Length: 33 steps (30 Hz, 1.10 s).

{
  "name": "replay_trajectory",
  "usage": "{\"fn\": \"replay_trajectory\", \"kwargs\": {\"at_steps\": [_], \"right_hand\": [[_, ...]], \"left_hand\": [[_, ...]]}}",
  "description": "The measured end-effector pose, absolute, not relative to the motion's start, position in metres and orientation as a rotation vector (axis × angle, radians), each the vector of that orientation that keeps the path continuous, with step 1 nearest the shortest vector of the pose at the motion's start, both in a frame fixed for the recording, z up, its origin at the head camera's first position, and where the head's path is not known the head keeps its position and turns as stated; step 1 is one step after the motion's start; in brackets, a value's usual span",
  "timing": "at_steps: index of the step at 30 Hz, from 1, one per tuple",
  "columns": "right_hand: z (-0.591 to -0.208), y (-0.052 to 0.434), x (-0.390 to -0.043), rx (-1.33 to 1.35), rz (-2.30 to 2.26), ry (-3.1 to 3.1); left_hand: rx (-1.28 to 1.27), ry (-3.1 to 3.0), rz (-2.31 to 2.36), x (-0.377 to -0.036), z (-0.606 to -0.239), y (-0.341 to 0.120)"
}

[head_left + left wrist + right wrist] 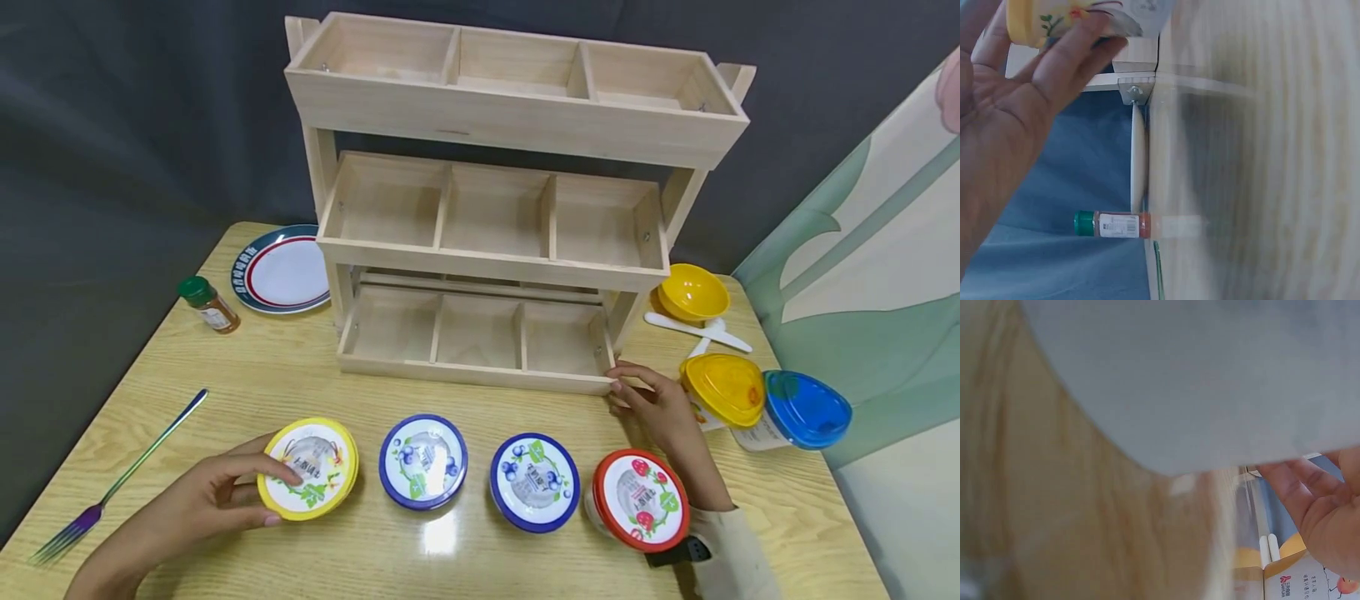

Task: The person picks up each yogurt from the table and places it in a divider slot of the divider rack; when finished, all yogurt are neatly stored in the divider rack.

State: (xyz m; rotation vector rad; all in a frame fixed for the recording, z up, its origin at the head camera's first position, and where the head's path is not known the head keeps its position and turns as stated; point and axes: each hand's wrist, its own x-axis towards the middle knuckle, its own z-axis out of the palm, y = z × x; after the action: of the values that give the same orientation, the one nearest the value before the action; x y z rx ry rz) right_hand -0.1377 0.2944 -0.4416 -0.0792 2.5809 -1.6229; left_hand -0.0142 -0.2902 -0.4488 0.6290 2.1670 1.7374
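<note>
My left hand (206, 492) grips a tub with a yellow lid (318, 492), its fingers bent around the side in the left wrist view. Two tubs with blue lids, the left one (405, 492) and the right one (517, 512), stand in a row beside it. A red-lidded tub (652, 500) stands close to my right forearm. With thumb and fingertips, my right hand (663, 412) holds the right front corner of the lowest tray of a three-tier wooden rack (480, 379). Large and blurred, a pale curved surface (1210, 381) hides much of the right wrist view.
To the right are a yellow-lidded container (723, 390), a blue-lidded one (810, 408), a yellow bowl (693, 292) and white plastic cutlery (693, 331). On the left lie a plate (288, 271), a green-capped spice jar (210, 307) and a shiny fork (120, 483). Dark cloth hangs behind.
</note>
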Motion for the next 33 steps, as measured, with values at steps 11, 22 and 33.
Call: {"fn": "replay_trajectory", "kwargs": {"at_steps": [11, 22, 33], "right_hand": [[-0.44, 0.296, -0.139, -0.077, -1.693, 2.53], [-0.442, 0.296, -0.138, -0.019, -1.723, 2.469], [-0.447, 0.295, -0.137, -0.017, -1.79, 2.453]], "left_hand": [[0.696, 2.46, 1.504, -0.029, -0.413, -0.277], [1.013, 2.552, 1.529, -0.057, -0.356, -0.26], [1.338, 2.567, 1.744, -0.104, -0.299, -0.243]]}}
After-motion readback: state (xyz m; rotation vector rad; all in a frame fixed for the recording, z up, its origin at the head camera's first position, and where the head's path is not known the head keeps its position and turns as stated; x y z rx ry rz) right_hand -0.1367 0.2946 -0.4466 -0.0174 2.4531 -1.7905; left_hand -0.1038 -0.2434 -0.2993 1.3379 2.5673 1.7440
